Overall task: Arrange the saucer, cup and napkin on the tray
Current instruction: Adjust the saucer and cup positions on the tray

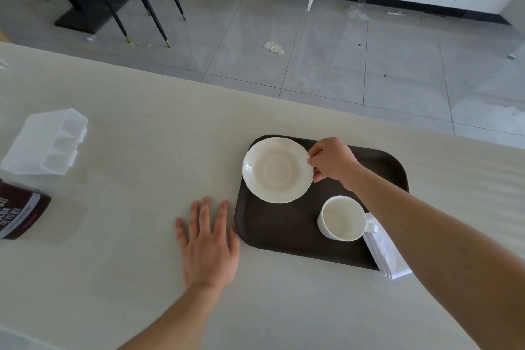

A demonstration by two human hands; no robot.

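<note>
Dark brown rectangular plastic tray with rounded corners (284, 239): lies flat on the pale grey desk (142, 128), near the desk's far edge. It carries three items.

Item one, a cream round ceramic saucer with a scalloped rim (277, 170): sits at the tray's far left corner, its rim reaching over the tray's edge there. Nothing lies in it. The right hand (333, 163) has its grip closed on the saucer's right rim, thumb and fingers pinching it; whether the saucer rests fully on the tray or is held slightly lifted cannot be told.

Item two, a white ceramic cup with a handle (343, 218): stands upright on the tray's near right part, handle pointing right. It is empty inside. It is apart from the saucer.

Item three, a folded white cloth napkin (387, 257): lies at the tray's near right corner, partly under the right forearm, just beside the cup's handle, its near end overhanging the tray onto the desk.

Left hand (208, 244): flat on the desk, palm down, fingers spread, gripping nothing, its thumb side just beside the tray's left edge.

Elsewhere on the desk, well apart to the left: a translucent plastic box with inner compartments (47, 142), seemingly empty, and a dark brown labelled package (20, 213) cut off by the frame.
</note>
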